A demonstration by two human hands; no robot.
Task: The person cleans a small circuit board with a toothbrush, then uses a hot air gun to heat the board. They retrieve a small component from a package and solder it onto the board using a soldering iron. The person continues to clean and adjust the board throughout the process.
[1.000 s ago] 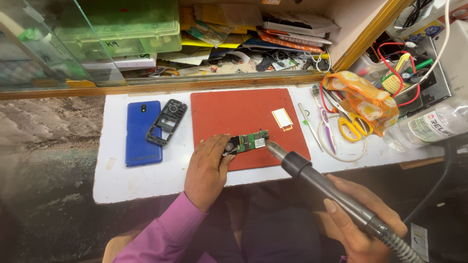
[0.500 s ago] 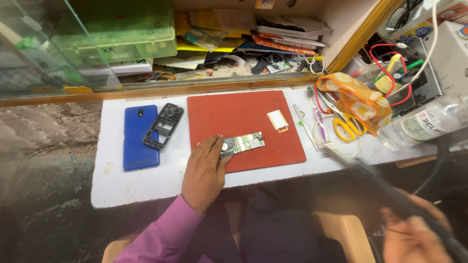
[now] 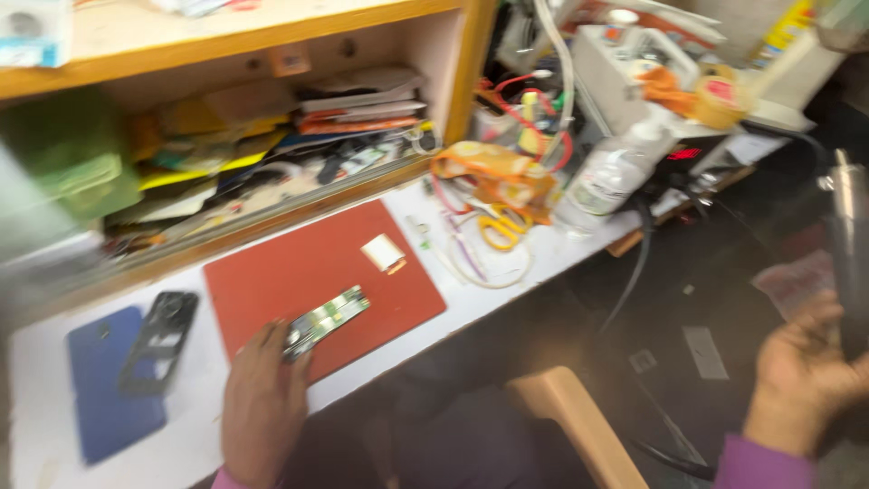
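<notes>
My left hand (image 3: 262,403) rests on the front edge of a red work mat (image 3: 317,272) and pinches the near end of a small green circuit board (image 3: 328,319) lying on the mat. My right hand (image 3: 801,376) is far off to the right, away from the bench, gripping the handle of a hot air tool (image 3: 849,249) whose metal nozzle points upward. A small white and tan part (image 3: 384,253) lies on the mat behind the board.
A blue phone back cover (image 3: 104,389) and a black phone frame (image 3: 163,340) lie on the white bench at left. Yellow-handled scissors (image 3: 498,231), an orange bag (image 3: 493,172), a clear bottle (image 3: 611,177) and wires crowd the right. A wooden chair edge (image 3: 570,426) is below.
My right hand has swung the hot air tool away from the circuit board, out to the far right and upright. The view has turned right. The left hand stays on the board.
</notes>
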